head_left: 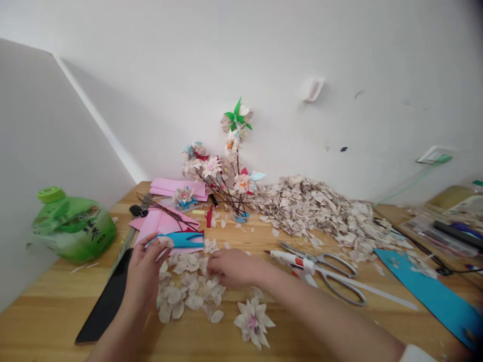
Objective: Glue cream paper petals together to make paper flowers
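Past R hand (234, 268): scissors (332, 274), blue card (426, 296), petal heap (313, 213) behind

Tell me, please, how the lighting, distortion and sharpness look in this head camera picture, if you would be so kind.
In the head view, the light is soft and even, leaving only a faint shadow on the white wall; the wide lens bends the edges of the wooden table; dark blur fills the top right corner and the bottom right corner, beside the blue card; the left hand and right hand look fairly sharp.
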The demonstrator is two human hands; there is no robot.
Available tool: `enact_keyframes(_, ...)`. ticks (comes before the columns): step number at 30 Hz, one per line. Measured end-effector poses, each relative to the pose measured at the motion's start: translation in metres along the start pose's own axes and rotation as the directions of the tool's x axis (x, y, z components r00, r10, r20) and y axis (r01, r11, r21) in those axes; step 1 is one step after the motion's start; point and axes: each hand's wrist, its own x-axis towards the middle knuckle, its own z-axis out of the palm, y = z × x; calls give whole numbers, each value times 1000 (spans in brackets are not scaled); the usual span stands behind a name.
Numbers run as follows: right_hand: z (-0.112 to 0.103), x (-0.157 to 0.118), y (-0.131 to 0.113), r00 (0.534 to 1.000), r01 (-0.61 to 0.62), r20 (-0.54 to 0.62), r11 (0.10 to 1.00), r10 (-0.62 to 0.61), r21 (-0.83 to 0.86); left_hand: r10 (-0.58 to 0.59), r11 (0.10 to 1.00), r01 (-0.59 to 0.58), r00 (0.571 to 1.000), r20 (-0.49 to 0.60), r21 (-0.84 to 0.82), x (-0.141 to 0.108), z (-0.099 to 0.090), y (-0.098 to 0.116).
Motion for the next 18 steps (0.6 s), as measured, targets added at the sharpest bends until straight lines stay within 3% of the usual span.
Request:
enact_keyframes(5,-10,-3,12,998,-60,-7,995,61,84,-116,987,108,991,67,122,0,0,-11)
enact_keyframes(11,-3,9,17,969,-176,-157,980,189,93,-193,965,167,975,114,203,2,-1,-27)
enact_keyframes(14,6,16,16,971,-139,-182,987,152,82,-218,961,184,963,157,204,0,-1,-26)
enact_keyframes(18,9,19,18,990,-61,-117,993,73,105,-176,976,154,974,140,155,1,-2,-18)
